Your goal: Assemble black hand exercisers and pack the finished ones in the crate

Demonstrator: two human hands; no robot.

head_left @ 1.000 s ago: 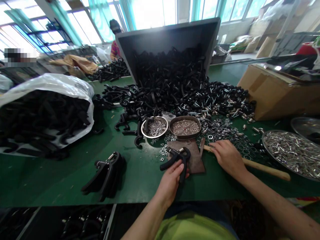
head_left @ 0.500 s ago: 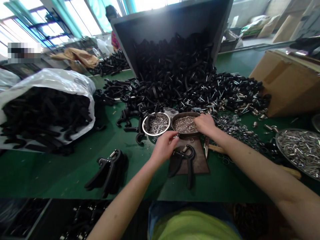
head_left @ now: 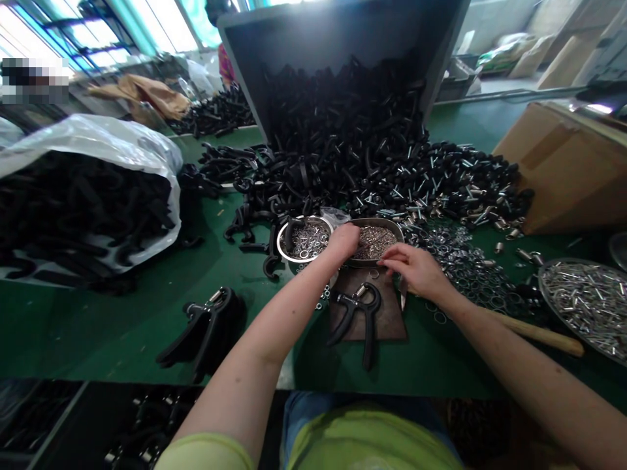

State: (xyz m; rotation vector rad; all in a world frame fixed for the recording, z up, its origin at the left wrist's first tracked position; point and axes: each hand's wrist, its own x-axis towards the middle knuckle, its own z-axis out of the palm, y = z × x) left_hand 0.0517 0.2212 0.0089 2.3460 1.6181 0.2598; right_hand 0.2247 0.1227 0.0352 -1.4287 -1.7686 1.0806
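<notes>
My left hand (head_left: 344, 241) is at the left side of the round tin (head_left: 375, 263) of small metal parts, fingers closed and pointing down into it. What they pinch is hidden. My right hand (head_left: 413, 269) hovers by the tin's front right rim, thumb and fingertips together; anything between them is too small to make out. A black hand grip strengthener (head_left: 371, 326) with a coil spring lies on a brown plate (head_left: 392, 324) below my hands. Left of the tin stands a white-rimmed bowl (head_left: 281, 251) of rings and nuts.
More hand grip strengtheners (head_left: 208, 333) lie at left. Behind the bowls, black handles spill from a grey bin (head_left: 337, 42). A plastic bag (head_left: 169, 153) of handles, a cardboard box (head_left: 568, 163), a wooden stick (head_left: 543, 334) and a bowl of metal pins (head_left: 585, 300) surround the work area.
My left hand has moved up and right into the tin. My right hand has drawn back from the tin's inside to its front right rim. The hand grip strengthener stays on the plate.
</notes>
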